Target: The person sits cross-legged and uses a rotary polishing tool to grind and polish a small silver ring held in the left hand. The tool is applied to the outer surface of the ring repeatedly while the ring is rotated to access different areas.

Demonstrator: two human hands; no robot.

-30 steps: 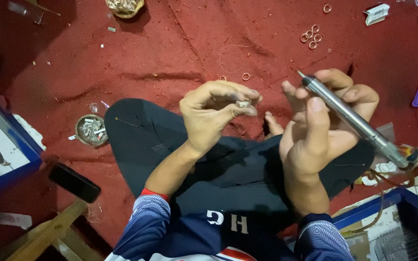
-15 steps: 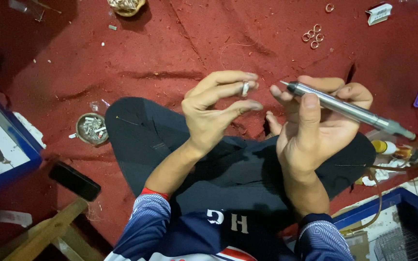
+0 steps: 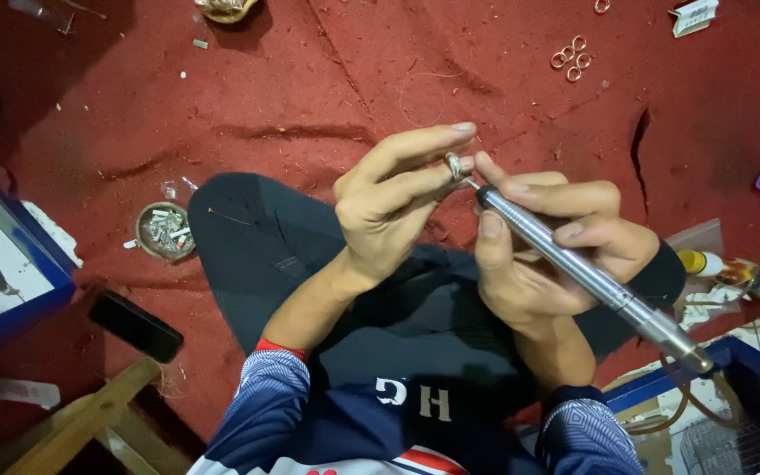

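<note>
Red carpet floor point(image 3: 310, 97), seated cross-legged: left hand point(image 3: 389, 207) pinches a small metal ring point(image 3: 454, 165) at its fingertips, right hand point(image 3: 543, 255) wraps a pen-like rotary tool point(image 3: 573, 264), tip touching the ring; grinding step, likely needs steady contact.

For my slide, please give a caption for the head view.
Left hand pinches a small ring while right hand holds a metal tool.

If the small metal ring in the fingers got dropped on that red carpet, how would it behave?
The ring looks small, rigid and probably light. Pinched only by the left hand fingers, smooth metal may slip. Being round, it could roll, though the rough red carpet would likely stop it.
</note>
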